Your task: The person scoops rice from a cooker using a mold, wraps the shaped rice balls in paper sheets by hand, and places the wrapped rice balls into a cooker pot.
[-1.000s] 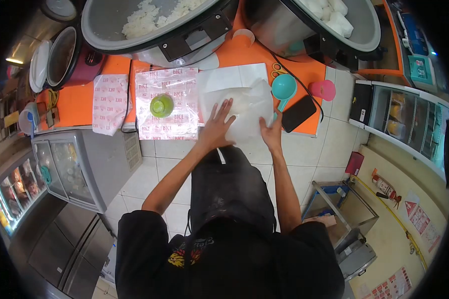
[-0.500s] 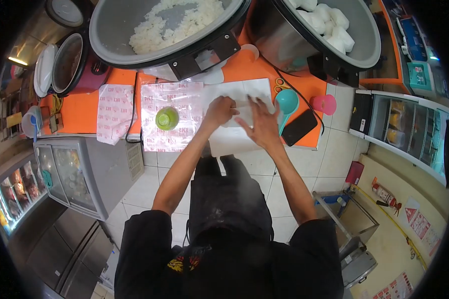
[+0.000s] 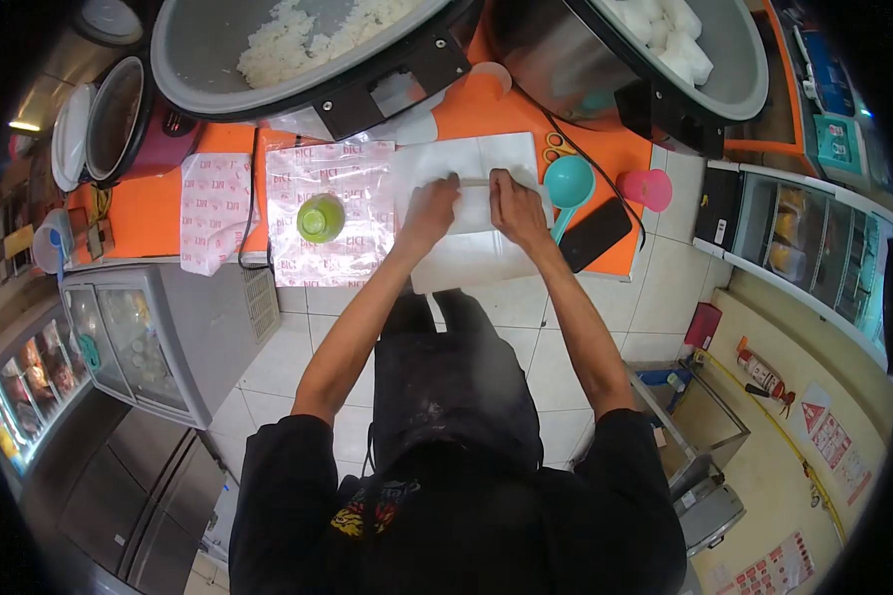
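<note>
White paper (image 3: 466, 254) lies on the orange table, its near edge hanging over the front. My left hand (image 3: 431, 210) is closed at the left part of a folded edge of the paper. On the right part of that same fold, my right hand (image 3: 515, 206) is closed too, fingertips pinching the paper. Left of the paper, a green cup (image 3: 320, 218) stands on a stack of pink-printed sheets (image 3: 360, 260). A turquoise ladle (image 3: 570, 183) lies just right of my right hand, beside a black phone (image 3: 596, 236).
Behind the paper stand a large cooker of rice (image 3: 313, 45) and another with white bundles (image 3: 665, 35). Yellow-handled scissors (image 3: 557, 145), a pink cup (image 3: 648, 188) and a black cable are at the right. A small red cooker (image 3: 159, 129) sits far left.
Both hands have come to the paper's fold and closed on it, where the right was spread half a second ago. The paper's near flap now lies folded over. The view has shifted slightly.
</note>
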Demonstrator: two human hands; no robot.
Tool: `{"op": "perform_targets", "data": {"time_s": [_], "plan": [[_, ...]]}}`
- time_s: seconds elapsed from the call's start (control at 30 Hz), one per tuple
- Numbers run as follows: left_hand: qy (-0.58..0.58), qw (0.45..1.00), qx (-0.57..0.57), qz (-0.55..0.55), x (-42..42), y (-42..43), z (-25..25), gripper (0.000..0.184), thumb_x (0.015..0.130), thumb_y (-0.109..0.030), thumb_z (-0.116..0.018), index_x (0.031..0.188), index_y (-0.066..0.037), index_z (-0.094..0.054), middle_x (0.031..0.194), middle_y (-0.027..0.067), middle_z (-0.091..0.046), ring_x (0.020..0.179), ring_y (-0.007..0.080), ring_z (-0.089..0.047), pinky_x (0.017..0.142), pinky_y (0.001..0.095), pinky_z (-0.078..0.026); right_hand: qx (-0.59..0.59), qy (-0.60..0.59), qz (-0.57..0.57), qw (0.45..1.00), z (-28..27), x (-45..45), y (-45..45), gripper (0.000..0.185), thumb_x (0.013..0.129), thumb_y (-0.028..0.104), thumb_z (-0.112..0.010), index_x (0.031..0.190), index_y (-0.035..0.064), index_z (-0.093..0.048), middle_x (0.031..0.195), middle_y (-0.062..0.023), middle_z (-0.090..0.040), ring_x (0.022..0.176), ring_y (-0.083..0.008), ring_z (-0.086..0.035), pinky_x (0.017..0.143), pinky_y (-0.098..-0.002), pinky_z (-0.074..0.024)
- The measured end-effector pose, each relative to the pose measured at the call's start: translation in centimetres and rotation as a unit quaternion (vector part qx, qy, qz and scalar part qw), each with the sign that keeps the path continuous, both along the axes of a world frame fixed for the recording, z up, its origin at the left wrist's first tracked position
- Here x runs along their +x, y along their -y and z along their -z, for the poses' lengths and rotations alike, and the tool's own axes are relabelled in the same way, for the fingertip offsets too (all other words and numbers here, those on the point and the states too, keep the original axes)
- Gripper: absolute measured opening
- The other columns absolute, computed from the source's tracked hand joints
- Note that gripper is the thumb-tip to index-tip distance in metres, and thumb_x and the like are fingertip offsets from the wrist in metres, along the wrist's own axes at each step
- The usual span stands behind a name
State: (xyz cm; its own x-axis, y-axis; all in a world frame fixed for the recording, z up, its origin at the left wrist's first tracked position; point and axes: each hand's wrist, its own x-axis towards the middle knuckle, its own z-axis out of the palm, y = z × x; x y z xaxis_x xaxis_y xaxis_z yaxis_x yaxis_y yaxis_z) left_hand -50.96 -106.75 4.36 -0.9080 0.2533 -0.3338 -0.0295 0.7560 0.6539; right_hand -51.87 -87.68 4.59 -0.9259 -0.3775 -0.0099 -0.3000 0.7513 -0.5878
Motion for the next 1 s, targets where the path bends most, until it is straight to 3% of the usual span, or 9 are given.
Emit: {"op": "perform_targets", "data": {"time_s": [0.1, 0.2, 0.4, 0.5, 0.53, 0.73, 0.83, 0.93, 1.0], "plan": [[-0.091, 0.988, 0.069, -0.103, 2.1, 0.3, 1.0, 0.027, 0.090, -0.005, -0.052, 0.117, -0.001, -0.053, 0.100, 0.0214, -0.059, 0.094, 0.0392, -0.056, 0.081, 0.0482, -0.044, -0.044, 0.054, -0.037, 0.997, 0.8, -1.5, -2.1, 0.033, 0.077, 0.002, -0.051, 0.109, 0.0025, -0.043, 0.102, -0.0217, -0.058, 0.088, -0.0421, -0.059, 0.078, -0.0493, -0.0480], [-0.187, 0.980, 0.066, -0.016, 3.7, 1.9, 3.6, 0.040, 0.087, -0.001, -0.054, 0.127, -0.004, -0.047, 0.107, 0.0213, -0.057, 0.102, 0.0384, -0.054, 0.086, 0.0466, -0.044, -0.054, 0.038, -0.084, 0.994, 1.9, -2.0, -3.0, 0.039, 0.075, 0.000, -0.053, 0.114, 0.0000, -0.046, 0.123, -0.0216, -0.048, 0.112, -0.0396, -0.049, 0.096, -0.0476, -0.0399], [-0.276, 0.954, -0.109, 0.027, 1.9, -0.2, 1.0, 0.039, 0.079, 0.004, -0.055, 0.118, -0.004, -0.054, 0.105, 0.0191, -0.058, 0.097, 0.0363, -0.056, 0.083, 0.0465, -0.045, 0.233, -0.114, -0.154, 0.953, 0.8, -2.8, -0.7, 0.028, 0.075, 0.005, -0.061, 0.104, 0.0023, -0.061, 0.115, -0.0165, -0.059, 0.108, -0.0326, -0.055, 0.094, -0.0464, -0.0426], [-0.186, 0.977, -0.100, 0.020, 0.7, -0.2, 3.1, 0.031, 0.077, 0.004, -0.056, 0.108, -0.002, -0.058, 0.099, 0.0182, -0.060, 0.090, 0.0373, -0.059, 0.076, 0.0473, -0.048, 0.330, 0.012, -0.181, 0.926, 1.0, -3.3, 2.3, 0.015, 0.077, 0.006, -0.061, 0.090, 0.0055, -0.067, 0.098, -0.0122, -0.067, 0.098, -0.0299, -0.061, 0.092, -0.0459, -0.0441], [-0.143, 0.986, -0.084, 0.003, 0.3, -0.1, 3.5, 0.028, 0.077, 0.004, -0.056, 0.104, -0.002, -0.060, 0.097, 0.0176, -0.061, 0.088, 0.0377, -0.060, 0.074, 0.0476, -0.049, 0.292, -0.023, -0.192, 0.937, 1.5, -2.9, 1.9, 0.011, 0.079, 0.005, -0.054, 0.084, 0.0013, -0.063, 0.083, -0.0147, -0.065, 0.088, -0.0314, -0.063, 0.081, -0.0427, -0.0497], [-0.032, 0.993, -0.028, -0.111, 3.5, 0.2, 1.9, 0.023, 0.079, -0.007, -0.064, 0.099, 0.003, -0.062, 0.104, 0.0158, -0.064, 0.092, 0.0365, -0.062, 0.077, 0.0447, -0.052, 0.210, 0.032, -0.080, 0.974, 2.8, 1.3, -0.8, 0.016, 0.083, 0.004, -0.054, 0.096, -0.0042, -0.057, 0.101, -0.0217, -0.060, 0.083, -0.0358, -0.064, 0.073, -0.0432, -0.0534], [-0.250, 0.961, 0.062, -0.097, 9.8, 0.1, 6.1, 0.034, 0.080, -0.011, -0.067, 0.110, 0.003, -0.062, 0.116, 0.0163, -0.062, 0.106, 0.0331, -0.058, 0.089, 0.0416, -0.050, 0.099, -0.002, -0.070, 0.993, 2.6, 5.0, -2.7, 0.025, 0.087, 0.006, -0.053, 0.108, -0.0066, -0.052, 0.113, -0.0243, -0.053, 0.087, -0.0372, -0.064, 0.075, -0.0434, -0.0535], [-0.248, 0.960, 0.095, -0.090, 12.2, -0.6, 0.9, 0.038, 0.082, -0.006, -0.064, 0.119, 0.003, -0.059, 0.126, 0.0139, -0.057, 0.119, 0.0314, -0.051, 0.100, 0.0401, -0.044, 0.044, -0.107, -0.140, 0.983, 0.4, 5.6, -3.6, 0.029, 0.088, 0.007, -0.052, 0.112, -0.0080, -0.049, 0.116, -0.0252, -0.050, 0.090, -0.0388, -0.063, 0.076, -0.0446, -0.0531], [-0.246, 0.966, 0.056, -0.060, 12.4, -0.2, 2.8, 0.037, 0.082, -0.005, -0.064, 0.117, 0.003, -0.059, 0.128, 0.0125, -0.057, 0.121, 0.0317, -0.050, 0.101, 0.0402, -0.043, 0.032, -0.145, -0.189, 0.971, 0.0, 5.0, -4.6, 0.031, 0.087, 0.010, -0.054, 0.113, -0.0071, -0.050, 0.118, -0.0242, -0.049, 0.090, -0.0395, -0.062, 0.079, -0.0456, -0.0521]]}}
